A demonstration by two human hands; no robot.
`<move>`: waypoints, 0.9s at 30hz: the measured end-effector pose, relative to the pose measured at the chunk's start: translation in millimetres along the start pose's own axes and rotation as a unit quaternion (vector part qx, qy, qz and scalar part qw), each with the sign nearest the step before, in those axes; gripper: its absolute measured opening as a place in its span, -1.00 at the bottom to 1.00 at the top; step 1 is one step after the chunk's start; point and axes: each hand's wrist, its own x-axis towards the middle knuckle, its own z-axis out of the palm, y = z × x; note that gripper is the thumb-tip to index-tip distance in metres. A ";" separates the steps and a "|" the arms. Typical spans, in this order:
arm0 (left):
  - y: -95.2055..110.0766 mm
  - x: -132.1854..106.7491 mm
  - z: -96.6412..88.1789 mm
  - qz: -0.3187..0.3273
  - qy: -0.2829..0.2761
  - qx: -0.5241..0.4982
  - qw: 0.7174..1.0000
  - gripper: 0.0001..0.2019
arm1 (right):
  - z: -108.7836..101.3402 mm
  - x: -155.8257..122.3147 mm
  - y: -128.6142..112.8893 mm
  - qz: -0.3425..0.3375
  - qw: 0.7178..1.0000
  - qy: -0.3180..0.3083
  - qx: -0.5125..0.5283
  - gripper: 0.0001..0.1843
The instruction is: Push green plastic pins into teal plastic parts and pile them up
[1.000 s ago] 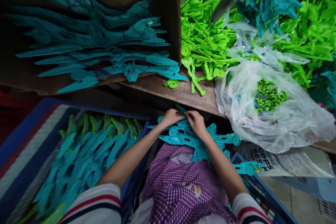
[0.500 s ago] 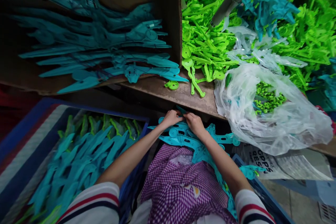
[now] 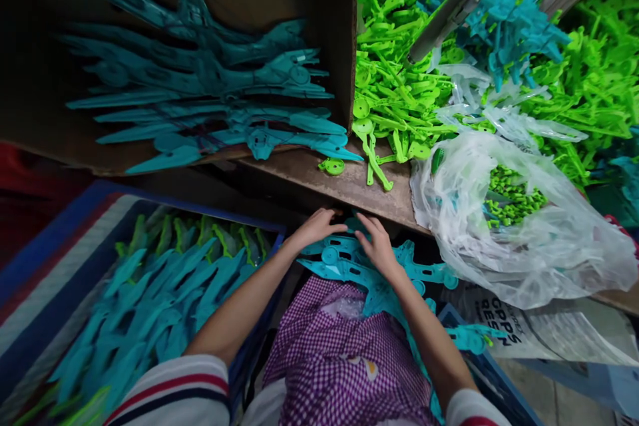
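Observation:
My left hand (image 3: 318, 226) is at the far end of my lap, with thumb and fingers apart and nothing visibly gripped. Facing it, my right hand (image 3: 375, 243) has its fingers stretched and spread. Between and under both hands lie teal plastic parts (image 3: 344, 266), long and pointed, with round discs and slots. They rest across the purple checked apron (image 3: 344, 353) on my lap. A darker piece of teal shows in the gap between the hands, partly hidden by the fingers.
Left of me stands a blue crate (image 3: 282, 234) with teal and green parts. A cardboard box (image 3: 353, 46) of teal parts is above it. Bright green parts (image 3: 399, 93) heap on the wooden bench (image 3: 369, 193), beside a plastic bag (image 3: 529, 273) of small green pieces and a grey hand tool (image 3: 456, 3).
My hands were pinched close together at the teal parts. Now the fingers have opened and the hands have drawn slightly apart. The whole view has shifted a little.

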 end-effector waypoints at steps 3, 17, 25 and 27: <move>8.0 -23.1 -3.8 -0.067 0.103 -0.283 0.951 -0.62 | 4.2 -14.2 -20.6 0.011 0.995 0.077 0.058 -0.64; 71.7 -89.4 45.6 -0.175 0.033 -0.732 0.657 -0.60 | 30.3 -15.2 -48.0 0.122 0.962 0.009 0.242 -0.78; 31.8 -88.5 29.5 -0.188 0.068 -0.687 0.699 -0.81 | 13.1 -31.3 -28.2 0.200 0.895 0.046 0.395 -0.69; 13.0 -84.9 14.9 -0.153 0.098 -0.576 0.797 -0.79 | 6.1 -37.8 -24.5 0.227 0.894 0.052 0.382 -0.68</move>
